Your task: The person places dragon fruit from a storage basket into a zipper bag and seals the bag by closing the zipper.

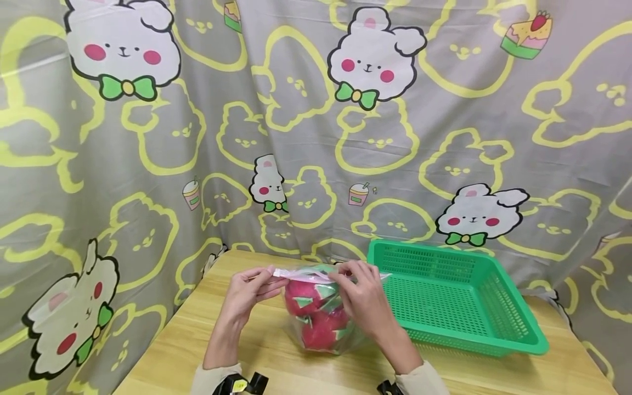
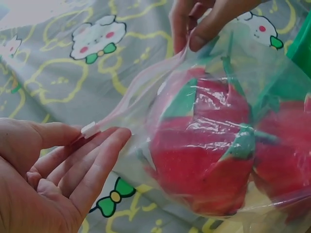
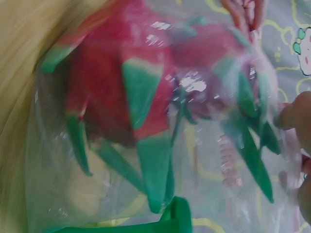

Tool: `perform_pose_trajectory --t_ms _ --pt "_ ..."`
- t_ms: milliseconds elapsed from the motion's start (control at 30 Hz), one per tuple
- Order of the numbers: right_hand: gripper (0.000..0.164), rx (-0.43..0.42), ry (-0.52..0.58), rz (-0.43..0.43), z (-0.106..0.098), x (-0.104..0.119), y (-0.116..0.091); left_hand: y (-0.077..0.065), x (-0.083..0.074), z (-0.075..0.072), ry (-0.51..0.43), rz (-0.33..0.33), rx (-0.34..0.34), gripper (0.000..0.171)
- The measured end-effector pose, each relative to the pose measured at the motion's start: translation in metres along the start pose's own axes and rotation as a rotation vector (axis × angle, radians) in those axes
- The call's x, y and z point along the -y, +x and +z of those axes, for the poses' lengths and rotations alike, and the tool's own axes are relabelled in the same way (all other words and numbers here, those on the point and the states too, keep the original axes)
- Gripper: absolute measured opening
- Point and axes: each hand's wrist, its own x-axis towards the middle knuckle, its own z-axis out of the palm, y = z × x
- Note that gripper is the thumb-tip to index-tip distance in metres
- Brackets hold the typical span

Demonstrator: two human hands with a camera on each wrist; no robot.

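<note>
A clear zip bag (image 1: 356, 339) stands on the wooden table with two dragon fruits inside, red with green scales. One dragon fruit (image 1: 323, 331) lies low in the bag, and the other dragon fruit (image 1: 299, 299) is above it toward the left. My left hand (image 1: 242, 293) pinches the white slider (image 2: 89, 129) at the left end of the pink zip strip (image 2: 141, 77) between thumb and fingers. Farther along that strip, my right hand (image 1: 362, 296) pinches the bag's top edge. The bag's mouth gapes slightly between the hands.
To the right of the bag is a green plastic basket (image 1: 434, 307) with perforated walls, close by my right hand. Behind the wooden table (image 1: 192, 340) hangs a grey curtain (image 1: 306, 148) with cartoon rabbits.
</note>
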Motion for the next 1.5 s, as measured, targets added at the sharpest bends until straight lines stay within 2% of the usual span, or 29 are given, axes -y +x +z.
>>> perform_pose_trajectory --t_ms 167,300,500,833,900,967,1033,1100,1167,1233,1333,1400,1500 --pt "0.015 -0.040 0.047 0.127 -0.003 0.000 0.001 0.002 0.006 0.003 -0.093 -0.019 -0.013 0.018" --pt "0.019 -0.054 0.045 0.221 -0.004 0.000 0.001 0.003 0.009 0.010 -0.160 -0.014 -0.037 0.015" --pt "0.030 0.034 0.016 0.223 -0.008 0.003 0.004 0.004 0.013 0.016 -0.229 0.015 -0.078 0.015" --pt "0.031 0.140 -0.037 0.227 -0.015 0.015 0.017 0.005 0.013 0.017 -0.267 0.012 -0.053 0.007" --pt "0.031 0.139 -0.028 0.237 -0.016 0.022 0.020 0.005 0.013 0.015 -0.270 0.008 -0.045 0.007" --pt "0.027 0.096 0.001 0.254 -0.015 0.032 0.023 0.005 0.014 0.014 -0.274 0.002 -0.037 0.007" --pt "0.020 0.029 0.065 0.277 -0.010 0.044 0.025 0.005 0.014 0.013 -0.271 0.003 -0.024 0.007" --pt "0.014 -0.023 0.174 0.322 -0.002 0.057 0.024 0.006 0.014 0.011 -0.260 0.005 -0.009 0.008" --pt "0.011 -0.033 0.312 0.395 0.008 0.068 0.020 0.005 0.014 0.010 -0.236 0.008 0.011 0.008" --pt "0.010 0.011 0.448 0.512 0.017 0.079 0.016 0.005 0.014 0.010 -0.208 0.012 0.032 0.007" --pt "0.005 0.087 0.720 0.730 0.027 0.090 0.012 0.004 0.014 0.009 -0.170 0.026 0.053 0.007" --pt "0.015 0.112 0.927 0.884 0.032 0.093 0.013 0.003 0.014 0.008 -0.156 0.037 0.058 0.007" --pt "0.031 0.086 1.269 1.077 0.038 0.096 0.016 0.002 0.013 0.007 -0.136 0.051 0.057 0.007"
